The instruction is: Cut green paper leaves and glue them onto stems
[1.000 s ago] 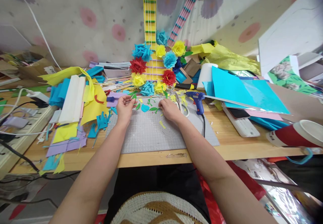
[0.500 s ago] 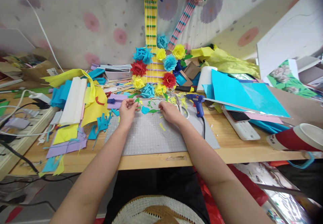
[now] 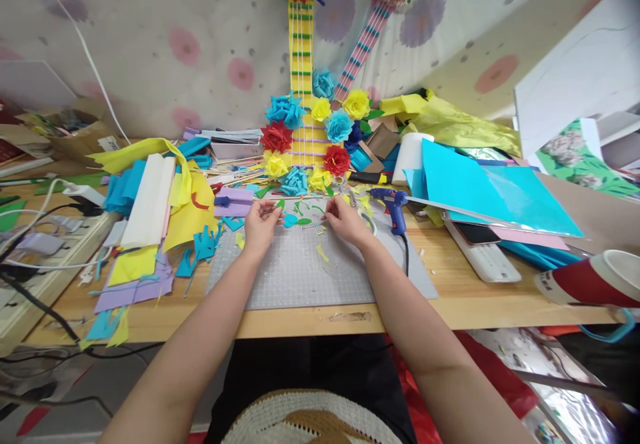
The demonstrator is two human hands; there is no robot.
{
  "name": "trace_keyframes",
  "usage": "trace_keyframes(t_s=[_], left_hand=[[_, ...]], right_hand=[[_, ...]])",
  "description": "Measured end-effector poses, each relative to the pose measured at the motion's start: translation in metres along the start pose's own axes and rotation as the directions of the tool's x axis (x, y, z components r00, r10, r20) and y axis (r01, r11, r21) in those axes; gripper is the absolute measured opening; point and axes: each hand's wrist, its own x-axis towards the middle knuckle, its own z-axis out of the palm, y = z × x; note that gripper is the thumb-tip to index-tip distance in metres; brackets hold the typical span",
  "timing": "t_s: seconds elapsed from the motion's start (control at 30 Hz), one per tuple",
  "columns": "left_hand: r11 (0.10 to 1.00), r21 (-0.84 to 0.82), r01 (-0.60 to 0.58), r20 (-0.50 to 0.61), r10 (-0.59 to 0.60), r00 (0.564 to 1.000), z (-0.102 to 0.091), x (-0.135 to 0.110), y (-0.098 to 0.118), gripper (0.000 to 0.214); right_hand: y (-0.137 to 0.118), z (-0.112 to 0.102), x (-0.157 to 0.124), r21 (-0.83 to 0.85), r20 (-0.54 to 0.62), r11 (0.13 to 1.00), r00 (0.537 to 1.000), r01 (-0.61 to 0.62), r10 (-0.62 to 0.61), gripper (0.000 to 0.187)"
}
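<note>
Over the grey cutting mat (image 3: pixel 300 274), my left hand (image 3: pixel 261 228) pinches a small green paper leaf (image 3: pixel 281 204) between thumb and fingertips. Opposite it, my right hand (image 3: pixel 347 221) has its thumb and fingers pressed together; what they hold, if anything, is too small to make out. A thin green strip lies just left of those fingertips. Between my hands, another green leaf (image 3: pixel 304 221) and a blue paper petal (image 3: pixel 290 219) lie on the mat. Behind them stands a yellow paper guitar (image 3: pixel 301 64) covered with red, blue and yellow paper flowers.
A blue glue gun (image 3: pixel 395 211) with a black cord sits right of my right hand, near white-handled scissors (image 3: pixel 369 223). Blue sheets (image 3: pixel 460 181) and a red-and-white cup (image 3: pixel 590 277) are farther right. Paper scraps and a power strip (image 3: pixel 45 264) are at left.
Both hands have shifted slightly to the right in the picture. The leaf at my left fingertips shows more clearly now, and a gap has appeared between my right fingers and the leaf on the mat.
</note>
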Motion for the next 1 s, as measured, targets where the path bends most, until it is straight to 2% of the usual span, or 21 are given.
trace_keyframes(t_s=[0.1, 0.2, 0.27, 0.4, 0.57, 0.67, 0.73, 0.8, 0.93, 1.0], left_hand=[[1.000, 0.018, 0.019, 0.042, -0.020, 0.999, 0.006, -0.005, -0.002, 0.032], [0.998, 0.047, 0.030, 0.080, -0.034, 0.996, 0.009, -0.009, -0.002, 0.030], [0.998, 0.057, 0.040, 0.090, -0.045, 0.995, 0.010, -0.010, -0.002, 0.030], [0.996, 0.058, 0.064, 0.092, -0.070, 0.993, 0.009, -0.010, -0.002, 0.028], [0.995, 0.076, 0.062, 0.123, -0.071, 0.990, 0.008, -0.010, -0.004, 0.023], [0.995, 0.084, 0.058, 0.132, -0.069, 0.989, 0.008, -0.010, -0.005, 0.024], [0.995, 0.085, 0.061, 0.126, -0.071, 0.990, 0.008, -0.010, -0.006, 0.026], [0.994, 0.087, 0.065, 0.113, -0.075, 0.991, 0.008, -0.010, -0.005, 0.028], [0.994, 0.087, 0.066, 0.095, -0.074, 0.993, 0.008, -0.011, -0.004, 0.027], [0.995, 0.082, 0.061, 0.096, -0.069, 0.993, 0.008, -0.011, -0.004, 0.026]], right_hand=[[0.001, -0.002, 0.003, -0.084, -0.142, 0.994, 0.988, -0.072, 0.060, 0.010], [0.002, -0.010, 0.004, -0.288, -0.388, 0.939, 0.920, -0.186, 0.064, 0.019], [0.003, -0.013, 0.003, -0.410, -0.441, 0.882, 0.897, -0.233, 0.032, 0.026], [0.004, -0.008, 0.001, -0.559, -0.368, 0.809, 0.929, -0.183, -0.045, 0.025], [-0.004, 0.001, -0.002, -0.612, -0.381, 0.787, 0.900, -0.073, -0.213, 0.020], [-0.012, 0.006, -0.002, -0.622, -0.246, 0.776, 0.916, 0.101, -0.316, 0.017], [-0.016, 0.010, -0.001, -0.610, -0.146, 0.773, 0.933, 0.177, -0.329, 0.020], [-0.017, 0.012, 0.001, -0.609, -0.130, 0.780, 0.952, 0.144, -0.277, 0.022], [-0.014, 0.006, 0.003, -0.595, -0.255, 0.801, 0.962, -0.075, -0.100, 0.022], [-0.013, -0.001, 0.003, -0.550, -0.286, 0.824, 0.958, -0.139, -0.030, 0.022]])
